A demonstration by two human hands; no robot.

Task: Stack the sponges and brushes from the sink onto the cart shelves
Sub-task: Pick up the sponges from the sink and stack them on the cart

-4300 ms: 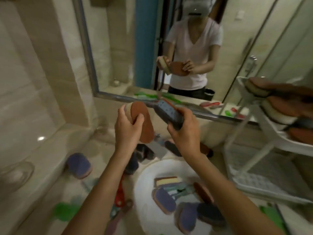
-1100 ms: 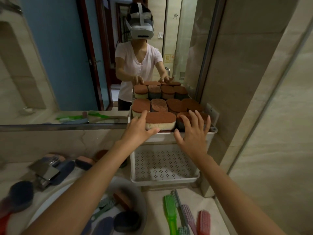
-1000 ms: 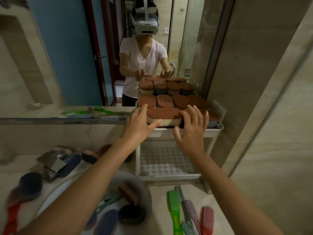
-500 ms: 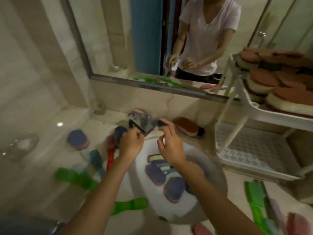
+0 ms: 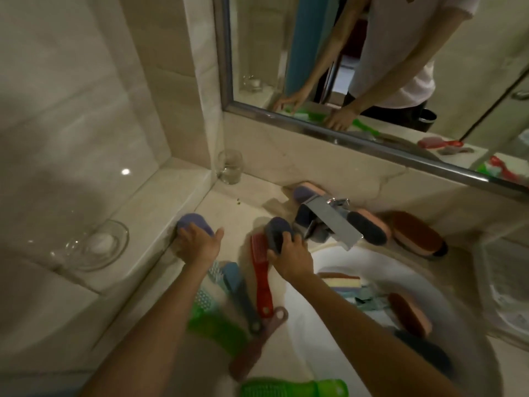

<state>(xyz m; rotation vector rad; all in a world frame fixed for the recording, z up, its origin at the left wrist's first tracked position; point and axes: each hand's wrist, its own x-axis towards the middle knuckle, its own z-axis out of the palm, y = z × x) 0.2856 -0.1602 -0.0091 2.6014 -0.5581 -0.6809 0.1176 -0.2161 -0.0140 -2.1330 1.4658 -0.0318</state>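
My left hand (image 5: 200, 243) lies over the purple sponge (image 5: 192, 222) against the ledge at centre left, thumb splayed; whether its fingers have closed I cannot tell. My right hand (image 5: 289, 252) curls round the grey-blue sponge (image 5: 277, 228) just left of the tap (image 5: 329, 222), beside the red brush (image 5: 262, 270). I'd squeeze each sponge by its long sides, lift straight up clear of the tap, then carry both to the cart (image 5: 503, 282) at the right edge.

Looking down on a pale stone counter (image 5: 229, 207), backing onto glossy marble wall tiles (image 5: 71, 96) catching a bright glint (image 5: 125, 171), reflecting a blue door (image 5: 297, 38) in a metal-framed mirror (image 5: 286, 114), showing a glass jar (image 5: 230, 167) in the corner and a glass dish (image 5: 94, 245) on the raised ledge (image 5: 160, 207).
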